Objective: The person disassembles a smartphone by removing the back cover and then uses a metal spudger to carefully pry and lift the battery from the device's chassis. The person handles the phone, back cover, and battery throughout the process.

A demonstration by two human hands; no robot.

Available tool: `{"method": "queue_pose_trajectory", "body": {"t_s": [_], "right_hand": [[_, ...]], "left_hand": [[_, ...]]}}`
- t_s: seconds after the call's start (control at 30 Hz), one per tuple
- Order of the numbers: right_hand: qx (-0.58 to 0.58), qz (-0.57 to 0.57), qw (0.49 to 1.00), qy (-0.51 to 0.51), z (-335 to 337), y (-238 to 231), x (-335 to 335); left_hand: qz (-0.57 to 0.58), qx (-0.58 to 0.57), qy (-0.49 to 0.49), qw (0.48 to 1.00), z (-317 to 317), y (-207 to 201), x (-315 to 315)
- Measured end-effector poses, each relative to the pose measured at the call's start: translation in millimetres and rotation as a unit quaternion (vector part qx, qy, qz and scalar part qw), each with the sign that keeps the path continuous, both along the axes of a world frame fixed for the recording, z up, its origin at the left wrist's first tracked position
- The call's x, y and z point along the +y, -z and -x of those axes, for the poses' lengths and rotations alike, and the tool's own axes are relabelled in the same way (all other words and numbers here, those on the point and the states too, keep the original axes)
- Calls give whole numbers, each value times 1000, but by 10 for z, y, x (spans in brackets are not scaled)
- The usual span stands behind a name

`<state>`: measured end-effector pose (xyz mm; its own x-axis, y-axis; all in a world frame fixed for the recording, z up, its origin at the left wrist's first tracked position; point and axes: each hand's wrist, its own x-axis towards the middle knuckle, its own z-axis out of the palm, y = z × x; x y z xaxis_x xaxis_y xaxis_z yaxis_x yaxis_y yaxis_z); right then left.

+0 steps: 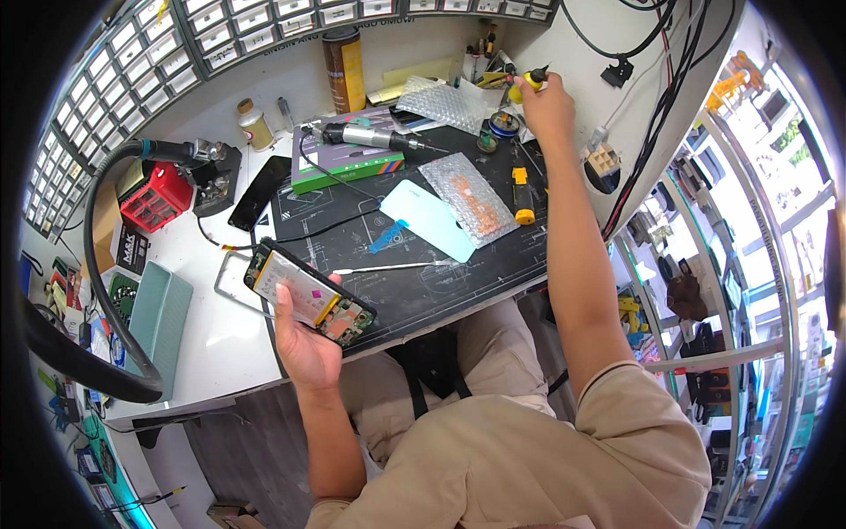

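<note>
My left hand [306, 339] holds an opened smartphone [310, 291] at the mat's near left, its battery and circuit board bare and facing up. At the far right corner of the bench, my right arm is stretched out. The fingers of my right hand [548, 104] are closed on a small yellow thing with a dark pointed tip [530, 83], partly hidden by the fingers. A pale blue phone back panel [423, 216] lies on the dark mat, with a blue plastic piece [388, 236] and a slim metal pry tool [392, 267] nearby.
Bubble wrap [469, 196] and a yellow-black tool [523, 196] lie on the right side. A grey handpiece [366, 136] rests on a flat box [348, 172]. A black phone [259, 194], a teal bin [163, 309] and a thick curved black arm [92, 247] are left.
</note>
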<state>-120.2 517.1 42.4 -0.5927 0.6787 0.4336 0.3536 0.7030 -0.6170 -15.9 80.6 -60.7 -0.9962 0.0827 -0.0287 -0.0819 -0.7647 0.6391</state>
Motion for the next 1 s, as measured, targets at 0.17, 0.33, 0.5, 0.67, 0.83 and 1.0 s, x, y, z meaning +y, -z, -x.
{"method": "queue_pose_trajectory", "body": {"t_s": [0.17, 0.33, 0.5, 0.67, 0.83, 1.0], "right_hand": [[47, 178, 959, -217, -680, 108, -231], [89, 316, 875, -357, -912, 308, -516], [79, 332, 858, -383, -965, 206, -943], [-87, 345, 784, -508, -1143, 18, -1462], [-110, 251, 774, -571, -1226, -6, -1641], [-125, 197, 786, -573, -1311, -144, -1683]], "left_hand": [[-24, 17, 44, 999, -4, 40, -33], [-22, 34, 39, 998, 10, -1, 6], [-7, 15, 18, 1000, -31, -59, 76], [20, -3, 32, 999, -26, -117, 63], [23, -6, 45, 999, -143, -252, 202], [8, -11, 72, 997, -241, -375, 323]]}}
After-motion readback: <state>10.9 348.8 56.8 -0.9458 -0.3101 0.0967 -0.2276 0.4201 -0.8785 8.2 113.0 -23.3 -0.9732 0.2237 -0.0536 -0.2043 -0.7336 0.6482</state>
